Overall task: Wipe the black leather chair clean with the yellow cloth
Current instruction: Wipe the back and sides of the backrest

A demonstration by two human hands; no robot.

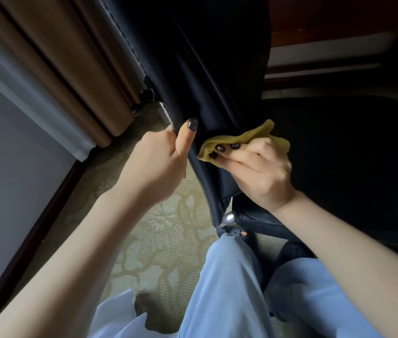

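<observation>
two hands at work: left hand (161, 157) grips the chair (207, 69) back's stiff edge; right hand (259, 167) pinches the soft, light cloth (237, 140), bunched against smooth, probably slippery leather.

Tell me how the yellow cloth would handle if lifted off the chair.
Likely floppy: the yellow cloth bunches and folds under the right hand. Probably light, since curled fingers alone pin it against the black chair.

Dim, soft light; deep shadows; wide-angle edge distortion.
</observation>
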